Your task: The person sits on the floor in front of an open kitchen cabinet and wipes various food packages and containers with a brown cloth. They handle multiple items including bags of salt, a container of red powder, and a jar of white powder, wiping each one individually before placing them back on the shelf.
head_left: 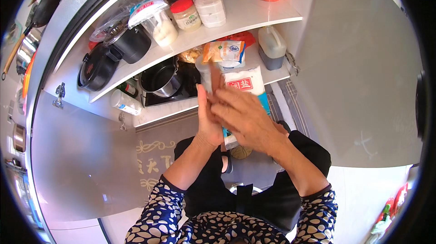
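In front of an open cabinet, my two hands meet, palm towards palm. My left hand (209, 121) points upward with stretched fingers, their tips smeared by motion. Across its palm lie the fingers of my right hand (247, 119), loosely extended and slightly blurred. Nothing shows in either hand, though the space between the palms is hidden. Just behind them stands a white plastic bag (254, 77) with a red label and teal lower part, partly covered by my right hand. An orange and white packet (225, 51) lies beyond it on the lower shelf.
Red-lidded jars (210, 8) and black pots (129, 44) stand on the upper shelf. Below are a steel-rimmed pot (160, 80), a white bottle (126, 102) and a jug of dark liquid (271, 49). Cabinet doors swing out at left (86, 153) and right (363, 76).
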Motion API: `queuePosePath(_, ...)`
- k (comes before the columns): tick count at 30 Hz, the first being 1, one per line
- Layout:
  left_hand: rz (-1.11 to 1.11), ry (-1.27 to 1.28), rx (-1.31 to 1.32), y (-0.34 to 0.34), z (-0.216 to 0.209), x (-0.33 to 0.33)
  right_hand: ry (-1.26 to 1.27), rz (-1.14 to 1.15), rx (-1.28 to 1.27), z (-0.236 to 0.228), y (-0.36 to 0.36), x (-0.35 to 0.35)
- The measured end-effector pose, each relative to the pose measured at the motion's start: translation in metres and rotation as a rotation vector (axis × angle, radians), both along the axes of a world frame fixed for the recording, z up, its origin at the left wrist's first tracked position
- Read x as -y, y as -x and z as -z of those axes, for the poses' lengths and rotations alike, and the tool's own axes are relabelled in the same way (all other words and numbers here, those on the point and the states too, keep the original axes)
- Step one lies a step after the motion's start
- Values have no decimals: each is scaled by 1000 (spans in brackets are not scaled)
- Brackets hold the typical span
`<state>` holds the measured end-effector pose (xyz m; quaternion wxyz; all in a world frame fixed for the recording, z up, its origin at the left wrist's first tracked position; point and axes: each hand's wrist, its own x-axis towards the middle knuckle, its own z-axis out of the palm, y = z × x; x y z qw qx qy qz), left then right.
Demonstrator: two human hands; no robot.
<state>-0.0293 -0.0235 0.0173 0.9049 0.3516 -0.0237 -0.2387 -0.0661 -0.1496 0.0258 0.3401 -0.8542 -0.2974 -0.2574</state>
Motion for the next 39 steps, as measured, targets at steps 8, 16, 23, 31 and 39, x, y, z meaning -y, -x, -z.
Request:
queuePosePath(8, -20, 169, -309, -30, 6, -25, -85, -82, -144, -4, 30, 16)
queuePosePath(16, -15, 49, -356, -27, 11, -16, -1264, 375, -567, -25, -80, 119)
queuePosePath(23, 60, 41, -452, -12, 1, -8, -479, 850, 337, -31, -253, 104)
queuePosePath(31, 4, 11, -506, -4, -5, -19, 243, 837, 176, 42, -300, 57)
queuePosePath(39, 82, 24, -543, -5, -3, -23, 275, 1119, -84, 28, -288, 158)
